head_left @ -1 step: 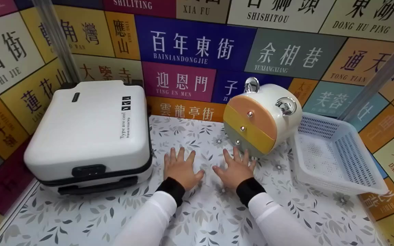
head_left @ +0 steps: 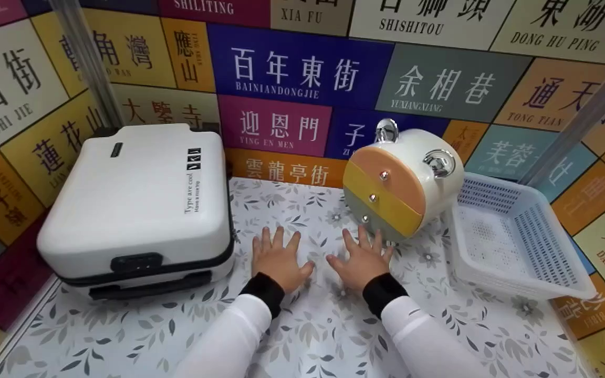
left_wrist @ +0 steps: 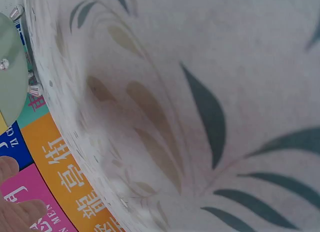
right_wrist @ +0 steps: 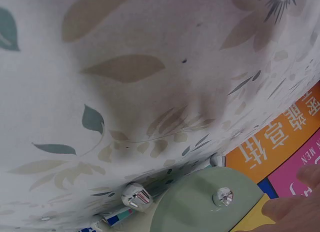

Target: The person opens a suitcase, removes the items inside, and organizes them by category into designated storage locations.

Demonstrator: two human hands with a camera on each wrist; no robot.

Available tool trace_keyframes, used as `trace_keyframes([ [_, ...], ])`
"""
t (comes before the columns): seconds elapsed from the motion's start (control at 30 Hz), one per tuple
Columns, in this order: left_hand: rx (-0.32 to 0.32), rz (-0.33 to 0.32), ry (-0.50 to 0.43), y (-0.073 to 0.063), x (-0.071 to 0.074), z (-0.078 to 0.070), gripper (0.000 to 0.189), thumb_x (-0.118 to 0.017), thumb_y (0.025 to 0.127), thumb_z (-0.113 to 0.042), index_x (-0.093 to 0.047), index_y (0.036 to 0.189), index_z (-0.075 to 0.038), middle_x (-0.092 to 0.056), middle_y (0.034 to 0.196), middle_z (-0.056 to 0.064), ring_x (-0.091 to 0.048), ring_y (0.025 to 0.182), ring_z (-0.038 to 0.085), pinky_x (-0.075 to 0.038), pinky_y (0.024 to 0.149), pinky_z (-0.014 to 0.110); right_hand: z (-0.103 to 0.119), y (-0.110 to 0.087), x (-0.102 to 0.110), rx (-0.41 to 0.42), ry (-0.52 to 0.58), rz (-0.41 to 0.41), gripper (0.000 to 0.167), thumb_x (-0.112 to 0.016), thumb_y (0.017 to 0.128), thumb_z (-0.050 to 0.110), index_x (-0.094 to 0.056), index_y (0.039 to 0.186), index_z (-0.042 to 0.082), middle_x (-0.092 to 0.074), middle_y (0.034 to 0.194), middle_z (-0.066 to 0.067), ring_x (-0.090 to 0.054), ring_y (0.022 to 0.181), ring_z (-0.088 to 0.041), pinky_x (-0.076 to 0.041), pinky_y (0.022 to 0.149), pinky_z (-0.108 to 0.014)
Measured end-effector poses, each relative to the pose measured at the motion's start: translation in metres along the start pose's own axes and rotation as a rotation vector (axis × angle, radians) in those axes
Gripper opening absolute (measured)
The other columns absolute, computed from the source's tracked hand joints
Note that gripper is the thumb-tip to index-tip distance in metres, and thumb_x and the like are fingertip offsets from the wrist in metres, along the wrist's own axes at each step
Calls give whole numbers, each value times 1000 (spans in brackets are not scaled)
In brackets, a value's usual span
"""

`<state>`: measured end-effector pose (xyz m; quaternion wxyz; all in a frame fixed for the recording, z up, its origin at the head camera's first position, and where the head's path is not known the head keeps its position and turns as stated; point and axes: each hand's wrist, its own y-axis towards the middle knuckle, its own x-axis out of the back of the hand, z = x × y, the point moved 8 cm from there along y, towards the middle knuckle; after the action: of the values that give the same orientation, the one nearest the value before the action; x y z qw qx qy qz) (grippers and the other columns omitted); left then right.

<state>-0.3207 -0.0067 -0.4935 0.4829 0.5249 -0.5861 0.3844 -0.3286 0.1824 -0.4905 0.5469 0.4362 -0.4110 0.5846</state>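
My left hand [head_left: 277, 261] has its fingers spread over the leaf-patterned tabletop [head_left: 308, 320], holding nothing. To its left lies a white hard-shell suitcase [head_left: 139, 199] with black trim, apart from the hand. Spread the same way, my right hand [head_left: 363, 260] is just in front of a small round drawer cabinet [head_left: 439, 157]. That cabinet has orange, yellow and green drawer fronts with clear knobs, and shiny silver parts on its white body. In the right wrist view, fingers [right_wrist: 285, 207] appear near the green drawer front [right_wrist: 200, 202]. Whether the palms touch the tabletop cannot be told.
A white perforated plastic basket [head_left: 497, 283] stands to the right of the cabinet. Behind everything rises a wall of colourful panels [head_left: 302, 63] with printed characters, with more panels at both sides. Clear plastic posts [head_left: 90, 63] mark the corners.
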Motion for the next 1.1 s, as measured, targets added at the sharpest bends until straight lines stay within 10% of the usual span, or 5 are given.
trace_keyframes([
  [0.33,-137,-161,-48,-15,66,9,76,-62,92,-57,-43,156,-19,-32,162,17,-19,152,41,-8,122,59,2,-4,3,7,19,-15,83,-53,98,62,-31,161,13,-16,167,-20,-1,151,-53,-1,113,-76],
  [0.53,-182,-371,-107,-44,153,73,72,-71,90,-50,-50,149,-13,-39,158,17,-25,150,43,-11,122,59,-1,-4,7,16,44,-18,82,-54,99,59,-32,160,9,-16,167,-20,-1,151,-53,-2,114,-74],
  [0.67,-86,-364,-96,-63,188,142,84,-68,88,-63,-48,150,-10,-35,158,24,-22,147,53,-6,118,69,-5,-5,8,21,52,-21,81,-55,99,57,-33,159,7,-18,167,-21,-3,150,-54,-5,115,-74],
  [0.83,103,-210,13,-80,196,212,127,-63,65,-91,-35,158,-10,-25,159,33,-16,143,61,-2,109,79,-7,-5,6,29,46,-6,78,-55,100,54,-36,157,3,-20,166,-23,-6,149,-55,-6,115,-74],
  [1.1,154,-249,94,-86,189,219,135,-62,56,-97,-38,156,-9,-33,155,32,-26,139,58,-15,104,80,22,2,-6,87,73,16,69,-56,102,47,-46,150,-2,-31,161,-25,-17,148,-54,-18,116,-69],
])
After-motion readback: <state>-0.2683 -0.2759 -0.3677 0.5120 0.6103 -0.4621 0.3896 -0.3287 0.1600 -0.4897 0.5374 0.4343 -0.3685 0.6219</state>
